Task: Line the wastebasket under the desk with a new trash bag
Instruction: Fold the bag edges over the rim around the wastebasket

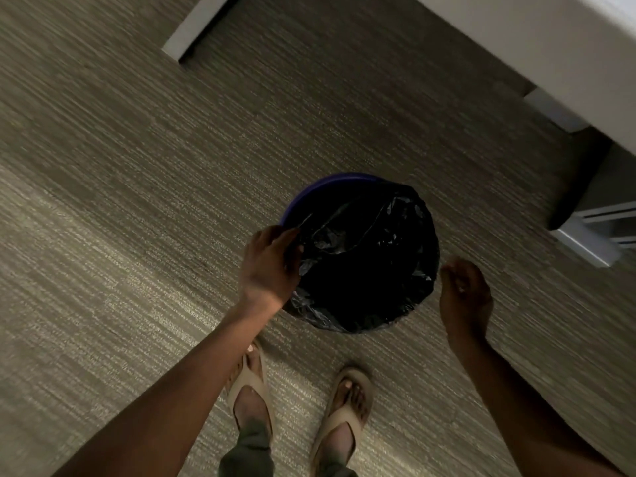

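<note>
On striped grey carpet [137, 166] beside a white desk [550, 39], the wastebasket [330, 182] wears a black bag [364, 263], left hand [270, 266] pinching it, right hand [464, 290] loose.

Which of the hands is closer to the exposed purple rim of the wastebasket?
Left. The left hand grips the black trash bag right beside the exposed purple rim. The right hand hangs loosely curled, apart from the wastebasket, on its opposite, bag-covered side.
</note>
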